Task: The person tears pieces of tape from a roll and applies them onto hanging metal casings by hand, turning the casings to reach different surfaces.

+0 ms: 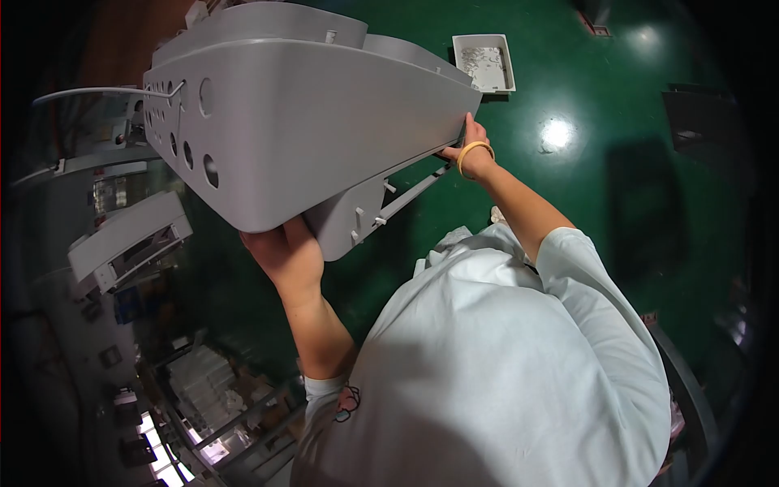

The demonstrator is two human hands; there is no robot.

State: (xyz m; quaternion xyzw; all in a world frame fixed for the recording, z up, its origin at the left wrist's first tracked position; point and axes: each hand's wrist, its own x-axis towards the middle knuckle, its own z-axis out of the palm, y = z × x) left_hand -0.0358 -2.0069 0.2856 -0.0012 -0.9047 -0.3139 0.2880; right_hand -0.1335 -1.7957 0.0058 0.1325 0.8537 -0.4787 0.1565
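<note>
A large grey housing with a smooth curved shell fills the upper left of the head view. Round holes dot its left end, and a white wire hook passes into one of them. My left hand grips its lower edge from beneath; the fingertips are hidden behind the shell. At the narrow right end, my right hand holds the corner, fingers along the outside, a yellow bangle on the wrist. Below the shell, a grey lower panel with small pegs and a bar shows between my hands.
A white tray with small pale pieces lies on the green floor beyond my right hand. Another grey housing hangs or stands at left. Racks with stacked white parts are at lower left, a dark panel at far right.
</note>
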